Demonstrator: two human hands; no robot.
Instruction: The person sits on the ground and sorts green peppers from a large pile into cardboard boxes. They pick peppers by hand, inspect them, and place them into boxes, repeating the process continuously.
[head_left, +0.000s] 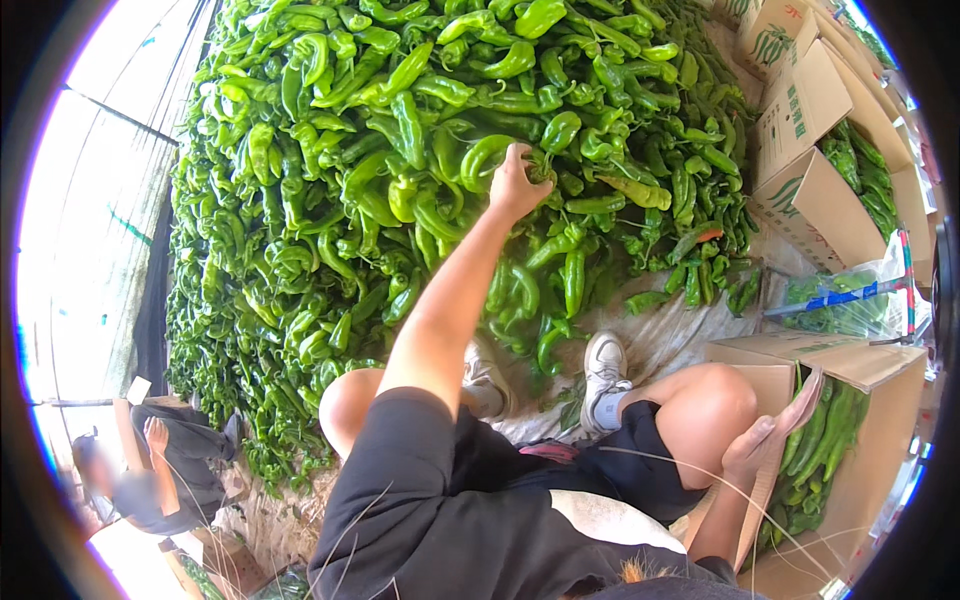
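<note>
Just off the pepper heap's (300, 210) near right edge stands an open carton (888, 470), likely for easy reach. Right hand (757, 440) is at its rim; left hand (522, 183) curls at a pepper (541, 168) on the heap; I cannot tell whether either grip is closed.

Two grips show: a left grip (520, 187) and a right grip (752, 448). One heap of green peppers (330, 200), beyond counting, surrounds the left grip; one partly orange-red pepper (697, 240) lies right of it. Two boxes hold visible peppers: one box (888, 480) beside the right grip, another box (800, 215) beyond it. Two shoes (605, 365) sit between the grips; one other person (190, 450) is far left of both.
</note>
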